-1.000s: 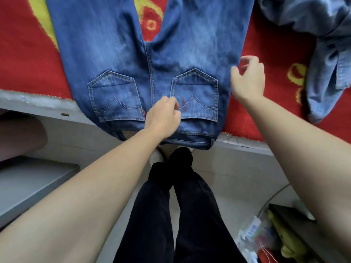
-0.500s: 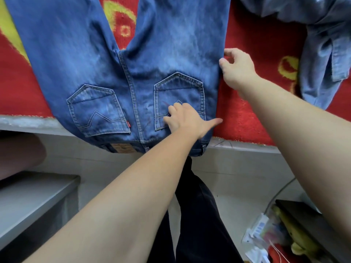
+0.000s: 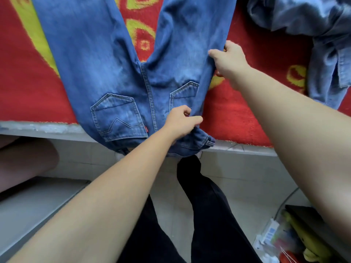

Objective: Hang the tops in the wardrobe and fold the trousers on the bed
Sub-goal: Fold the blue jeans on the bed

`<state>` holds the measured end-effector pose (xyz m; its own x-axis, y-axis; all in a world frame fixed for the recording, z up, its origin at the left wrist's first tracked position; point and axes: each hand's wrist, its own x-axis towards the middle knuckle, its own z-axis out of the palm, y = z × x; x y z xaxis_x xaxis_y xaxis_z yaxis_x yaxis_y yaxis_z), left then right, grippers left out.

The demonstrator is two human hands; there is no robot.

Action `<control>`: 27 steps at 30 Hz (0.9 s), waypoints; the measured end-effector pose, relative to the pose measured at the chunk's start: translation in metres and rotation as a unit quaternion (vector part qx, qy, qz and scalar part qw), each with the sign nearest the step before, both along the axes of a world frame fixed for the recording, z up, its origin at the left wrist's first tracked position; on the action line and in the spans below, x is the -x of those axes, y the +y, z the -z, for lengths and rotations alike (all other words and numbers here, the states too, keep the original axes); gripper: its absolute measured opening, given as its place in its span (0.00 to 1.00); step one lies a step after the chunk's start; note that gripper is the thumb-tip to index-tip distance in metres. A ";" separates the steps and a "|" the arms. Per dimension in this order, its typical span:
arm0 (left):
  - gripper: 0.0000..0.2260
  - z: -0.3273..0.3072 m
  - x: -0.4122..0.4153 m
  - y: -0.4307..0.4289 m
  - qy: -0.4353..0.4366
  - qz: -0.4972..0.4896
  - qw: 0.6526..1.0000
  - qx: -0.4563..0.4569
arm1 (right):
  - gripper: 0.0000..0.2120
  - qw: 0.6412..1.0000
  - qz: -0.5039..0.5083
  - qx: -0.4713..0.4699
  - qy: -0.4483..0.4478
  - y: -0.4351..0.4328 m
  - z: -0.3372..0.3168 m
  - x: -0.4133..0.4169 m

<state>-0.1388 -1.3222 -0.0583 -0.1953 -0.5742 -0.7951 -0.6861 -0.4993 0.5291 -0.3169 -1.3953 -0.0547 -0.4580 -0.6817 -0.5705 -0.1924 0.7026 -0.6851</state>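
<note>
Probably heavy and floppy, the jeans [image 3: 114,73] lie seat-up on the red bedcover [image 3: 28,82], waistband overhanging at 6 o'clock, the left hand [image 3: 180,122] pinching the hip, the right hand [image 3: 230,57] gripping the outer seam at 1 o'clock, likely sound holds.

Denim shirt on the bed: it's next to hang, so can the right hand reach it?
Probably yes once freed: the right hand grips the jeans, but only red blanket separates it from the shirt.
</note>
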 end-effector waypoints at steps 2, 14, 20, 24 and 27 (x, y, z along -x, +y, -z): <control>0.12 -0.013 -0.023 -0.016 0.031 -0.025 0.999 -0.014 | 0.12 1.000 -0.001 0.021 -0.001 -0.017 -0.012 -0.025; 0.07 -0.043 -0.229 -0.063 0.044 -0.219 0.974 -0.030 | 0.05 0.974 -0.173 0.146 0.014 -0.090 -0.050 -0.263; 0.09 0.009 -0.311 -0.027 -0.037 -0.225 0.971 -0.079 | 0.17 0.897 -0.438 -0.023 0.054 -0.092 0.009 -0.338; 0.12 0.025 -0.318 -0.004 0.037 -0.241 0.963 -0.116 | 0.20 0.911 -0.401 0.000 0.101 -0.074 0.023 -0.323; 0.16 0.033 -0.307 -0.003 -0.043 -0.129 0.989 -0.060 | 0.21 0.918 -0.356 0.044 0.168 -0.064 0.016 -0.298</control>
<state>0.1680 -1.3256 -0.0910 0.0177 -0.4969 -0.8676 -0.5673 -0.7195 0.4005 -0.0189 -1.4590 -0.0709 -0.0177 -0.9133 -0.4068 -0.7929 0.2607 -0.5508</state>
